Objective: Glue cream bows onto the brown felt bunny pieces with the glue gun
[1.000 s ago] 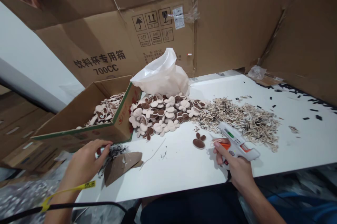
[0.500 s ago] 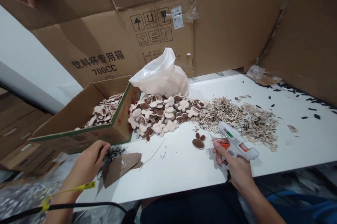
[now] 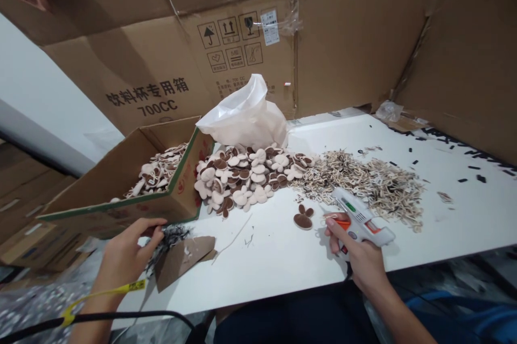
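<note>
In my right hand (image 3: 357, 255) is a white hot glue gun (image 3: 361, 217) with an orange trigger, its nozzle pointing up and left. A thin pale loop (image 3: 327, 218) shows at the fingertips of that hand. Left of it lies a brown felt rabbit-head piece (image 3: 303, 218) with two ears, apart from the hand. My left hand (image 3: 135, 247) hovers by the box's front corner, thumb and index slightly apart, with nothing visible between them. Its fingertips are beside a tangle of black threads (image 3: 172, 237), next to a brown cardboard scrap (image 3: 183, 260).
An open cardboard box (image 3: 161, 205) of felt pieces stands left. Beside it lie a heap of felt pieces (image 3: 242, 177), a white plastic bag (image 3: 246, 118) and a pile of pale elastic loops (image 3: 363, 180). Small black pieces (image 3: 480, 178) are scattered right. Cardboard walls (image 3: 355, 42) rise behind.
My left thumb has dropped away from the index finger, widening the gap between them. My right hand keeps its hold on the glue gun. The whole view has shifted slightly.
</note>
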Tool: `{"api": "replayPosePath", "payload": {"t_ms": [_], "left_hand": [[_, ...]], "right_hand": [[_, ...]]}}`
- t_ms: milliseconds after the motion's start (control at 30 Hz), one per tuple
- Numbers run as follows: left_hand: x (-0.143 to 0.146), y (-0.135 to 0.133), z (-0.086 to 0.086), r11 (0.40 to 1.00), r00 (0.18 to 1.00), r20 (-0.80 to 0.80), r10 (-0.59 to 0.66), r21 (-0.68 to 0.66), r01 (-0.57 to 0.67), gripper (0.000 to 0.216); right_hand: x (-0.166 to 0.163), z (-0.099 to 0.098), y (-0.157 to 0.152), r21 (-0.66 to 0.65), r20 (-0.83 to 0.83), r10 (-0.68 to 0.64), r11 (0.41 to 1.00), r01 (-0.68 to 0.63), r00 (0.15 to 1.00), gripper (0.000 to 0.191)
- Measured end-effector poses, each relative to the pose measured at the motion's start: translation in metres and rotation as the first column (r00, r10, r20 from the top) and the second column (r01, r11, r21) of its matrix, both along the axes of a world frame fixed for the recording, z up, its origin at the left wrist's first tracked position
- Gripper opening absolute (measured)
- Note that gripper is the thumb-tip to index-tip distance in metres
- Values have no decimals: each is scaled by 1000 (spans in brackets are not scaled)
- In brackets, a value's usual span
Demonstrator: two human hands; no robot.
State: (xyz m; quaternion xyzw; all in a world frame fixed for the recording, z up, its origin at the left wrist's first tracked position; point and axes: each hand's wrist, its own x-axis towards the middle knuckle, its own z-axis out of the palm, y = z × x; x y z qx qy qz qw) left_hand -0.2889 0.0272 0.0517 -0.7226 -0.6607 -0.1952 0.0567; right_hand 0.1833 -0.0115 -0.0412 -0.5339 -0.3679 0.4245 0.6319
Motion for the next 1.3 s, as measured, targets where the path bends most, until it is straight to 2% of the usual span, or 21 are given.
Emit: {"api": "replayPosePath", "payload": {"t_ms": [333,733,867,1067,1300], "left_hand": [[5,-1,0,996,997,-41,69,54,-67,30],[2,-3,-2,991,995,-93,44,131,-32,28],[0,-2,-4,991,997,-62,49,131,-40,28],[2,-1,-1,989,992,72,101,100,-108,31],[6,-2,-4,980,992,5,123,156,-122,31]], "right_hand": [[0,-2,3,2,-24,3,1000,-3,1000,31],[1,-3,3,-19,-70,6,1000,-7,998,34],[1,-1,3,-19,-57,-14,1000,13,998,36],[0,-4,4,-30,-59,-18,999,16,998,36],[0,0,2,-13,-48,-5,1000,4,999,33]]}}
